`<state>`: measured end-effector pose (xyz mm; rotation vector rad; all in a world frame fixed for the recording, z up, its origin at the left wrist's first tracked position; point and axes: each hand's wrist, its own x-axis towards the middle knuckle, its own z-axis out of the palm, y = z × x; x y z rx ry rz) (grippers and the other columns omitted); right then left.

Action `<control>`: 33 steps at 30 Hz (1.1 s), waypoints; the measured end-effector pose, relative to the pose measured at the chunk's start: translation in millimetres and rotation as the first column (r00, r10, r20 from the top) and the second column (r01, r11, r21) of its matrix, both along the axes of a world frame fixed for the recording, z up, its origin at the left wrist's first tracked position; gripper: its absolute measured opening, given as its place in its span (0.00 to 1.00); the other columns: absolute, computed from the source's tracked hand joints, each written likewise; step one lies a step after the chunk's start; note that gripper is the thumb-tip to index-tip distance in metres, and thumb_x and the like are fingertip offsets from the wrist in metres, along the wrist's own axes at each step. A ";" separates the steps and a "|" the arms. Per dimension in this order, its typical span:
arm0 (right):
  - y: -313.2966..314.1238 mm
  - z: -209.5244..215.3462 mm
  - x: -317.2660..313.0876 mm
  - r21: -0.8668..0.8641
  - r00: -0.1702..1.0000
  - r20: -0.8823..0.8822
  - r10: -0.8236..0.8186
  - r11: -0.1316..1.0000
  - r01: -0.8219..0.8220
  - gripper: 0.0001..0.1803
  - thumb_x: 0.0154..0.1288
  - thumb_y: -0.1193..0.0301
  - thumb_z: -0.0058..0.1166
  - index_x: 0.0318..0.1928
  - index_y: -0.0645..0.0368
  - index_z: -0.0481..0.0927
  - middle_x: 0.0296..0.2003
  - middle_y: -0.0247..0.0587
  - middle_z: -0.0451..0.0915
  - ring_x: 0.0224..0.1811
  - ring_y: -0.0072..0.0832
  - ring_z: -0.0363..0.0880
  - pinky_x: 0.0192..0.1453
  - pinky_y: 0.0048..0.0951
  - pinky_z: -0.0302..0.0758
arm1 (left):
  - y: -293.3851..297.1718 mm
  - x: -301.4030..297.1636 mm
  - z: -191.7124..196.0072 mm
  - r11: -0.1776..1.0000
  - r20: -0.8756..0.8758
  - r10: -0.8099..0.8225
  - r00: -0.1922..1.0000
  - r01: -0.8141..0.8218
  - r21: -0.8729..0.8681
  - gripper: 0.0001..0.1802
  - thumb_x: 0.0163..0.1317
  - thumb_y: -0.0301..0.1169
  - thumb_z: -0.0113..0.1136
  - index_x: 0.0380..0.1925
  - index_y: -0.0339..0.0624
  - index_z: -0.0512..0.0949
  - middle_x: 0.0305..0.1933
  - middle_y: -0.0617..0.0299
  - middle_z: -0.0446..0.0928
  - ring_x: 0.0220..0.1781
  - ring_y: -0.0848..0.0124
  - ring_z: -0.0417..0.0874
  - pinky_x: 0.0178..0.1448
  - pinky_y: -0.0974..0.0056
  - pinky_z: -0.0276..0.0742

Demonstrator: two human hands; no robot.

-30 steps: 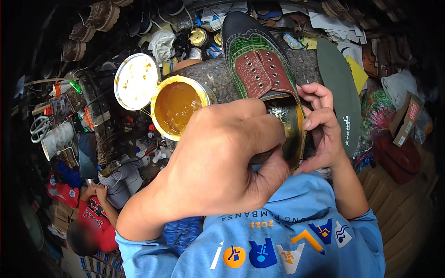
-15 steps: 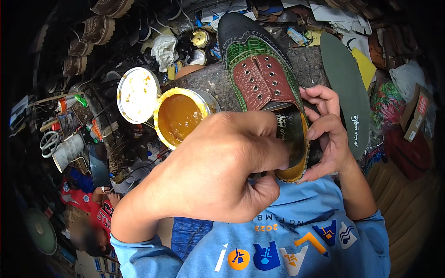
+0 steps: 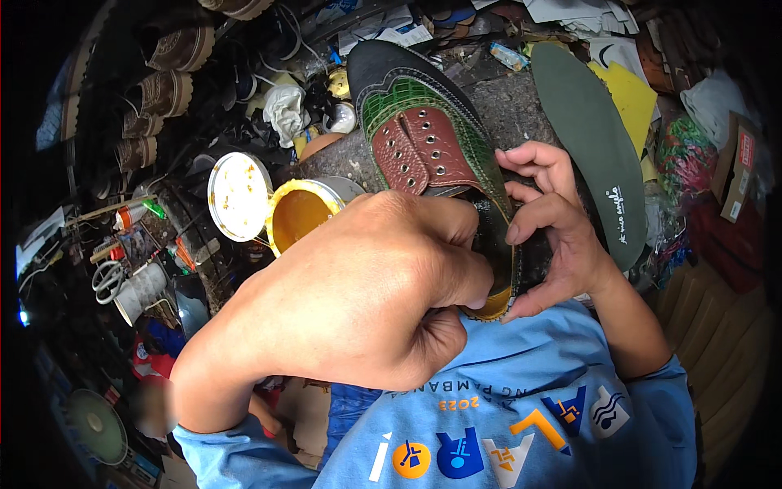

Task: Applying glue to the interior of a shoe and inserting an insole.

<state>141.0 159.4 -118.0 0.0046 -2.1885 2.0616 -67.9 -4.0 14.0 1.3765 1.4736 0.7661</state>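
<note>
A two-tone lace-up shoe (image 3: 423,147), with a black toe, green crocodile-pattern band and brown eyelet panel, lies toe away from me. My left hand (image 3: 375,285) is over its heel opening, fingers curled down inside; the fingertips and whatever they may grip are hidden. My right hand (image 3: 558,220) grips the shoe's right side near the heel, thumb low by the rim and fingers along the edge. Yellow shows inside the heel. Left of the shoe stands an uncapped can of amber glue-like paste (image 3: 301,213), its smeared white lid (image 3: 239,196) tipped beside it.
A dark green sole-shaped sheet (image 3: 586,147) lies right of the shoe, partly over yellow paper (image 3: 631,102). At left are scissors (image 3: 108,279) and a white cylinder (image 3: 142,292). Brown shoes (image 3: 163,94) line the far left. Part of another person in red (image 3: 151,363) shows at lower left.
The shoe and both hands have shifted slightly left in the view. White script inside the shoe no longer shows clearly. The other person's hands and dark phone-like slab have mostly gone from sight.
</note>
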 end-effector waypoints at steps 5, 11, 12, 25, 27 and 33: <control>-3.5 -0.9 1.8 0.009 0.999 0.007 -0.036 0.999 0.036 0.40 0.33 0.53 0.91 0.46 0.46 0.79 0.72 0.54 0.54 0.78 0.53 0.58 0.76 0.56 0.64 | 11.1 -5.2 14.2 0.994 -0.104 -0.110 0.989 0.107 -0.029 0.14 0.40 0.19 0.64 0.31 0.38 0.88 0.32 0.55 0.79 0.29 0.59 0.83 0.30 0.58 0.77; -1.7 1.2 0.3 0.026 0.999 0.016 -0.046 0.999 0.045 0.40 0.31 0.51 0.91 0.46 0.45 0.80 0.71 0.53 0.55 0.76 0.52 0.60 0.73 0.53 0.66 | 6.7 -15.6 17.0 0.997 -0.260 0.043 0.965 -0.023 0.078 0.16 0.39 0.20 0.63 0.32 0.37 0.90 0.30 0.56 0.79 0.29 0.61 0.83 0.32 0.61 0.77; -1.4 1.9 0.0 0.045 0.999 0.000 -0.037 0.998 0.037 0.41 0.31 0.51 0.91 0.47 0.45 0.80 0.71 0.52 0.56 0.76 0.52 0.60 0.73 0.54 0.66 | 3.2 -12.0 18.0 0.996 -0.181 0.074 0.981 -0.066 0.052 0.16 0.40 0.20 0.62 0.32 0.36 0.90 0.30 0.56 0.80 0.30 0.61 0.83 0.32 0.62 0.77; -3.7 3.8 -2.8 0.106 0.998 -0.032 -0.057 0.993 0.061 0.40 0.32 0.52 0.90 0.47 0.45 0.81 0.70 0.51 0.57 0.74 0.50 0.61 0.72 0.52 0.68 | 6.6 4.6 23.7 0.996 -0.366 0.060 0.929 -0.077 -0.032 0.16 0.39 0.18 0.64 0.32 0.38 0.88 0.33 0.53 0.79 0.32 0.58 0.83 0.34 0.58 0.79; -4.7 2.0 -2.2 0.095 0.997 -0.032 -0.064 0.993 0.067 0.40 0.32 0.52 0.90 0.48 0.45 0.81 0.69 0.51 0.58 0.74 0.49 0.62 0.72 0.50 0.68 | 5.8 7.1 20.1 0.996 -0.422 0.081 0.903 -0.087 0.006 0.16 0.39 0.17 0.63 0.33 0.38 0.88 0.34 0.53 0.79 0.32 0.57 0.83 0.34 0.57 0.79; -4.2 -2.2 -1.0 0.075 0.995 -0.075 -0.070 0.994 0.075 0.41 0.33 0.51 0.90 0.49 0.45 0.81 0.69 0.51 0.57 0.73 0.48 0.61 0.72 0.49 0.68 | -6.6 36.3 16.5 0.995 -0.632 0.095 0.769 -0.049 0.090 0.16 0.39 0.16 0.65 0.34 0.35 0.86 0.36 0.51 0.78 0.32 0.55 0.83 0.33 0.57 0.79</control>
